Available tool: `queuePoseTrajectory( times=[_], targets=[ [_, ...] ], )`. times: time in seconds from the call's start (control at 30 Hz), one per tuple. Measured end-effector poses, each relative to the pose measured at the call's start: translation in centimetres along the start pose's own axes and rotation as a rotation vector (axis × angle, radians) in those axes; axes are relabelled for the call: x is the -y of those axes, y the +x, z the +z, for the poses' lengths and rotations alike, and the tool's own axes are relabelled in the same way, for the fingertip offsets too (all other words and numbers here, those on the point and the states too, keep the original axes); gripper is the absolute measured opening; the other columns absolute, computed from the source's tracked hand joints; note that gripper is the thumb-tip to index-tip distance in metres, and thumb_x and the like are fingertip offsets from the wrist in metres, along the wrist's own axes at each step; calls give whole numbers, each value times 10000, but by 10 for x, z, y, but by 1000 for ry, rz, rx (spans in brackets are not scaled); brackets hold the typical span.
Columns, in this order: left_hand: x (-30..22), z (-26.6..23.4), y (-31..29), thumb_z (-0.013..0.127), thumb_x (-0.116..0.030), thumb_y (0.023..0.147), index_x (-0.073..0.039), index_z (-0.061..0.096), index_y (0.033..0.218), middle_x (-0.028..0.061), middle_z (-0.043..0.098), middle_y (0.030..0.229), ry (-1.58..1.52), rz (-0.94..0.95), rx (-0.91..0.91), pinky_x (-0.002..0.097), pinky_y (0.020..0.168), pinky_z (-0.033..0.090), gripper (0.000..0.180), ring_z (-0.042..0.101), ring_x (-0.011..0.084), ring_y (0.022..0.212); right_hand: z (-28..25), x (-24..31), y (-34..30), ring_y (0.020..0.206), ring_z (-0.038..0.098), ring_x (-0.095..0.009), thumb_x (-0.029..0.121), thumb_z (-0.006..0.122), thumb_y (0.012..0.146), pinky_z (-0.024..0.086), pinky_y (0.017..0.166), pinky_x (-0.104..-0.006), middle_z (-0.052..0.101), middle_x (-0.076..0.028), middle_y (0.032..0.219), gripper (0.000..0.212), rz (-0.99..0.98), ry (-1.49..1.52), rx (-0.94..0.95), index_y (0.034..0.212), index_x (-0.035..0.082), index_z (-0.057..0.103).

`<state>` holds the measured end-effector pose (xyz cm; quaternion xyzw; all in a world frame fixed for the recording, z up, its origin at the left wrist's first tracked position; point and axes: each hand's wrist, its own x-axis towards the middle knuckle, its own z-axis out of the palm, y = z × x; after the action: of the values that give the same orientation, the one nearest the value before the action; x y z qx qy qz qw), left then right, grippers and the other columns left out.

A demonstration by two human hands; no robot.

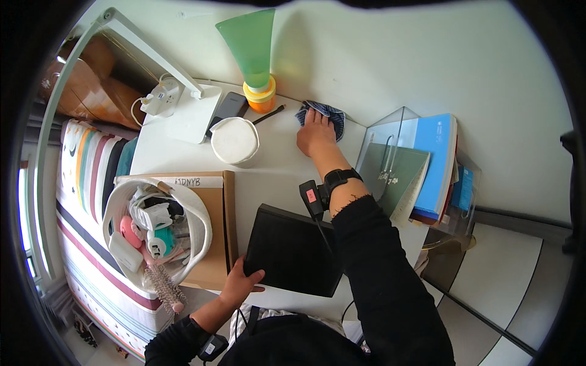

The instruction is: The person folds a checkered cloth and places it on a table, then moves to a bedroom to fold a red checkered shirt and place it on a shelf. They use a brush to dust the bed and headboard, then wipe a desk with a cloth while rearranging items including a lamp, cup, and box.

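Note:
My right hand reaches to the back of the white desk. Its fingers press down on a bunched, dark blue striped cloth close to the wall. Near the desk's front edge, my left hand grips the left side of a flat black rectangular panel, with the thumb on top. The fingers under the panel are mostly hidden, and its kind cannot be made out. My right forearm passes over the panel's right part. Left of the cloth lie a short black cable and a white round container.
An orange-and-yellow jar with a green translucent funnel-shaped top stands at the back. A white lamp and dark phone are left of it. A full white basket sits on a cardboard box. Books fill a clear holder at right.

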<state>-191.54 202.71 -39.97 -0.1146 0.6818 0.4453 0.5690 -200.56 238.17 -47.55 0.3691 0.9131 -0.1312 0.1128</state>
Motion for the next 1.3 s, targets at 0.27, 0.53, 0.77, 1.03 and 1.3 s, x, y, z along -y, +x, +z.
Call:
queuePoseTrajectory(
  times=[0.27,0.53,0.77,1.03,1.3],
  targets=[
    [8,2,-11,625,-56,840,-23,254,1390,150,494,1188,-70,42,-7,349,652,591,664,570,249,990,-9,-28,-5,1265,393,-311,216,490,853,362,1009,-447,434,-157,1359,553,224,298,1,1325,-19,325],
    [22,-10,-13,593,-79,876,-25,394,1277,132,546,1102,-120,71,3,394,675,595,451,612,273,906,-2,-35,-41,1276,330,-369,274,582,809,374,1013,-419,300,-241,1383,753,482,241,13,1347,-99,210],
    [26,-15,-19,545,-86,900,8,412,1251,143,555,1102,-187,66,34,416,709,591,388,613,295,924,9,-5,-121,1258,367,-426,228,612,763,392,1000,-435,296,-312,1389,771,426,138,246,1347,-118,247],
    [21,-6,-28,486,-134,931,12,414,1274,149,558,1115,-219,54,67,403,700,584,380,619,288,913,-4,-10,-173,1088,582,-322,163,609,774,487,886,-396,600,-202,1164,354,221,74,493,1089,6,646],
    [24,6,-28,472,-165,947,1,458,1217,158,583,1101,-157,82,63,462,778,550,317,615,324,935,12,-68,-181,1056,598,-326,319,736,695,489,878,-388,621,-171,1146,478,265,136,488,1090,61,656]
  ],
)
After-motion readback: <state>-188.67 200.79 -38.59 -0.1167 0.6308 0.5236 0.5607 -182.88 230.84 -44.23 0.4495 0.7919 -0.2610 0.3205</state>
